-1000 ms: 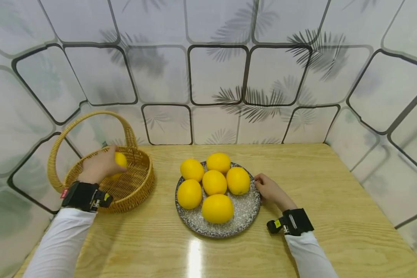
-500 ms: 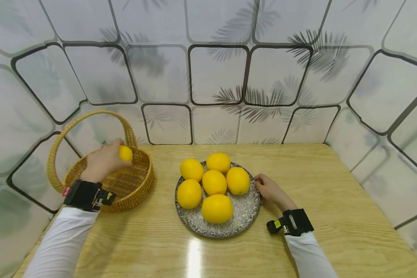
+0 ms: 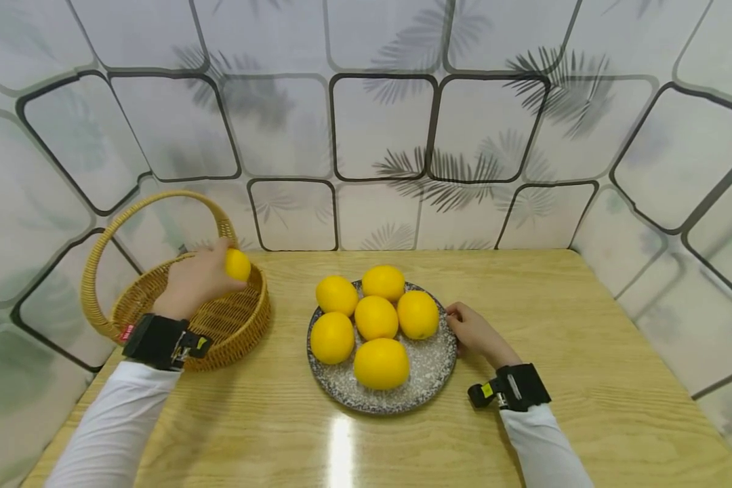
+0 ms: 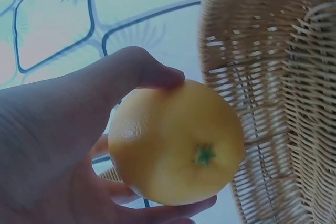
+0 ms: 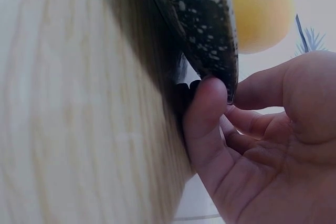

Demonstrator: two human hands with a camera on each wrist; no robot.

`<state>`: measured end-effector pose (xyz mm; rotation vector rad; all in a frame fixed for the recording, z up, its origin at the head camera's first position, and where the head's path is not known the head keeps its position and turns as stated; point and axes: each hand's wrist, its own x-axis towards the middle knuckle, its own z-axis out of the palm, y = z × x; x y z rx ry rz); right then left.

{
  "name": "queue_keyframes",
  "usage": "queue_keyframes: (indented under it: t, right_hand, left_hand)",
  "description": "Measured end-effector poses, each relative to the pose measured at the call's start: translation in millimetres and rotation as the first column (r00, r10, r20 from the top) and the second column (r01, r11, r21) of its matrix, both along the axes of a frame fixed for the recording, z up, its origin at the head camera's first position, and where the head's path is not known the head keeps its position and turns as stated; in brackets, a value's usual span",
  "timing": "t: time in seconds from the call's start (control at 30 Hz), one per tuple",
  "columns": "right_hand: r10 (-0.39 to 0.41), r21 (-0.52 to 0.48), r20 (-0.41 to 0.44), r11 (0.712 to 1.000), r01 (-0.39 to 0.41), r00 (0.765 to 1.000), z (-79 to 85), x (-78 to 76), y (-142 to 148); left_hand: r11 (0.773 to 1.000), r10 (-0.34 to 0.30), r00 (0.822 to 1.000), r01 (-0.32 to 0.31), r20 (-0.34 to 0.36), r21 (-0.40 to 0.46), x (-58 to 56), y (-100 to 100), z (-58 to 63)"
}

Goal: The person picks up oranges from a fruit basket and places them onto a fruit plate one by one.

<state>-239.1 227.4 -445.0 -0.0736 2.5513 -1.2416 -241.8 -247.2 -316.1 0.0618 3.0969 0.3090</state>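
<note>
My left hand [image 3: 198, 281] grips an orange [image 4: 176, 142] over the wicker basket [image 3: 259, 318], near its right rim. In the left wrist view the thumb lies along one side of the fruit and the fingers curl under the other; its green stem end faces the camera. My right hand [image 3: 478, 335] pinches the right rim of a speckled grey plate [image 3: 430, 379]. Seen from the right wrist, the thumb presses one face of the rim [image 5: 215, 51] and the fingers lie on the other. Several more oranges [image 3: 381, 364] rest on the plate, mostly towards its back and left.
The basket's tall arched handle [image 3: 152, 196] rises beside my left hand. A patterned wall covering [image 3: 378, 129] closes off the back and both sides of the wooden table [image 3: 561, 312].
My left hand has lifted the orange up and to the right, from inside the basket to its right rim. The right hand stays at the plate's edge.
</note>
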Motion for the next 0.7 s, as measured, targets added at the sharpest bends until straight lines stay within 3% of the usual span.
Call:
queue_keyframes:
  t: [0.7]
  right_hand:
    - [-0.004, -0.002, 0.023, 1.000, 0.004, 1.000, -0.3, -1.4, 1]
  left_hand:
    - [0.998, -0.057, 0.997, 0.057, -0.043, 0.009, -0.3, 39, 7.6]
